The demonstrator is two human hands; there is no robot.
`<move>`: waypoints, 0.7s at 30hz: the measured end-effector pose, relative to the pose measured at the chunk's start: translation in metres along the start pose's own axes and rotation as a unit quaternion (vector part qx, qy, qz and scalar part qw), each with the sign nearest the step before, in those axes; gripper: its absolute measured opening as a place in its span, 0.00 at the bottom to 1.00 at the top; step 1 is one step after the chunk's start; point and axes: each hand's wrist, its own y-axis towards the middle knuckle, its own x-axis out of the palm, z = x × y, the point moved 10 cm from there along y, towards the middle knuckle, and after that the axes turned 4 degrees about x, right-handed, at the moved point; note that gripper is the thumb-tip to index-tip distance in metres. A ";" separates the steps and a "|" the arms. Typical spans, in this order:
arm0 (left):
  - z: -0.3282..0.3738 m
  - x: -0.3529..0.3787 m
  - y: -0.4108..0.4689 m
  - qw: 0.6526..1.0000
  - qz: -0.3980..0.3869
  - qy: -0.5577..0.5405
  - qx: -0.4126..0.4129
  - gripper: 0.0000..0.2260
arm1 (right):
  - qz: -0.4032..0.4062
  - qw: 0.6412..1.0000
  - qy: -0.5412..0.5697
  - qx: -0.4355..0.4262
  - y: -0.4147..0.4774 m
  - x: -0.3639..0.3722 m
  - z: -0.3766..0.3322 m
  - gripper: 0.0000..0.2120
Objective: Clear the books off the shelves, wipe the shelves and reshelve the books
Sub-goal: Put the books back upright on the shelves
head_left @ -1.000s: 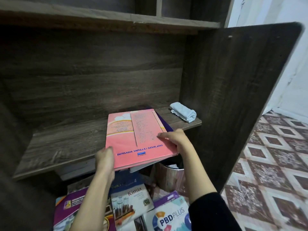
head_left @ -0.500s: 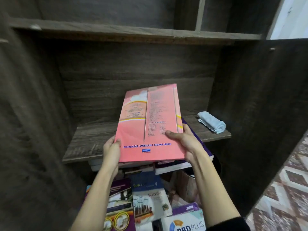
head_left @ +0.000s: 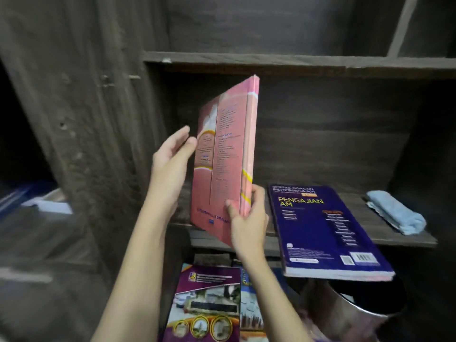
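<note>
Head view: a pink book (head_left: 227, 159) stands nearly upright, slightly tilted, at the front edge of the shelf (head_left: 352, 203), held between both hands. The right hand (head_left: 246, 218) grips its lower right corner, with the thumb on the cover and the fingers curled round the spine. The left hand (head_left: 170, 166) lies with straight fingers against its left edge at about mid-height, pressing rather than gripping. Whether the pink book's bottom touches the shelf cannot be told. Just right of the pink book, a blue book (head_left: 320, 230) lies flat on the shelf, its near end overhanging the front edge. Farther right of the pink book, a rolled pale blue cloth (head_left: 394, 213) lies on the shelf. Below the pink book, a purple book (head_left: 209, 292) lies flat among others, and to the lower right sits a metal bin (head_left: 345, 314).
</note>
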 end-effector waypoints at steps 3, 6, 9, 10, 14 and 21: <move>0.007 -0.013 -0.001 1.000 0.004 0.004 0.013 0.21 | -0.001 0.997 -0.043 -0.062 -0.018 0.032 -0.003 0.13; 0.005 -0.026 0.000 0.999 0.020 0.018 0.036 0.31 | 0.001 0.987 -0.070 -0.143 -0.034 0.058 -0.007 0.14; 0.011 -0.026 -0.001 0.994 0.002 0.057 0.091 0.37 | 0.012 0.977 -0.090 -0.192 -0.045 0.076 -0.007 0.15; 0.013 -0.024 -0.001 0.991 -0.012 0.075 0.110 0.37 | 0.017 0.976 -0.093 -0.197 -0.046 0.080 -0.007 0.15; 0.011 -0.022 0.000 0.977 -0.024 0.136 0.165 0.31 | 0.031 0.972 -0.122 -0.199 -0.045 0.097 -0.005 0.17; 0.000 -0.044 0.008 0.980 -0.020 0.122 0.154 0.30 | -0.080 0.977 -0.157 -0.121 -0.038 0.138 0.028 0.29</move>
